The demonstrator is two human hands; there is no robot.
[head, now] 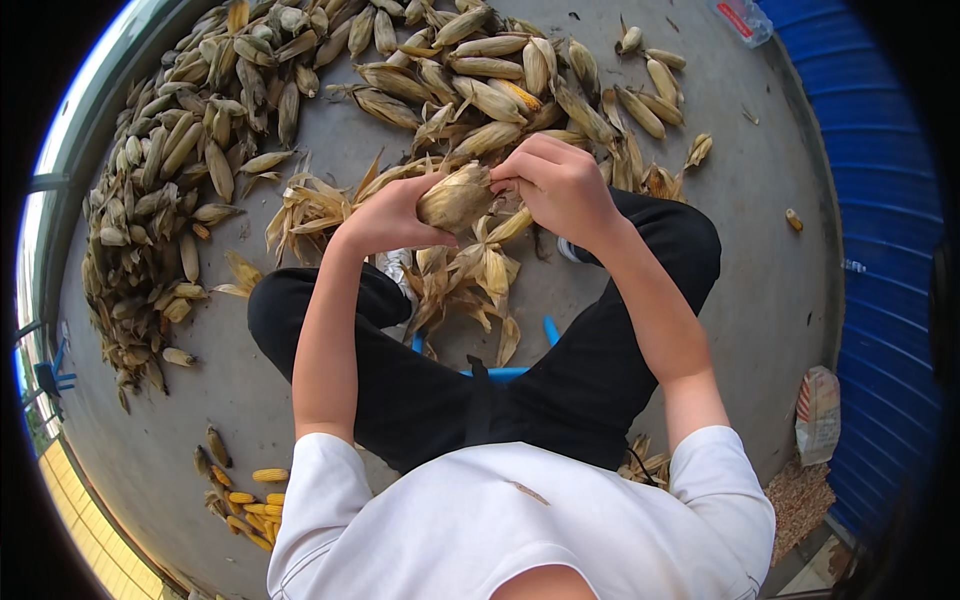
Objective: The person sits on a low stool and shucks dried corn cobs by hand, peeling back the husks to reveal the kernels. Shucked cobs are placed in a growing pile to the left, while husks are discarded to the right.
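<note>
An ear of corn in dry tan husk [454, 199] is held up in front of me, above the space between my knees. My left hand [394, 214] wraps around it from the left, thumb along the near side. At the ear's right end, the fingertips of my right hand [553, 180] are pinched together at the husk; what lies between them is too small to make out. Loose dry husks [487, 266] lie on the floor below, between my feet. Another heap of torn husks [311, 210] sits to the left of my left hand.
A large pile of unhusked corn [172, 172] spreads at left, and another heap [487, 67] lies ahead. Husked yellow cobs [259, 514] rest behind my left side. Beneath me is a blue stool [506, 373]. A paper sack [817, 416] stands by the blue corrugated wall [885, 247].
</note>
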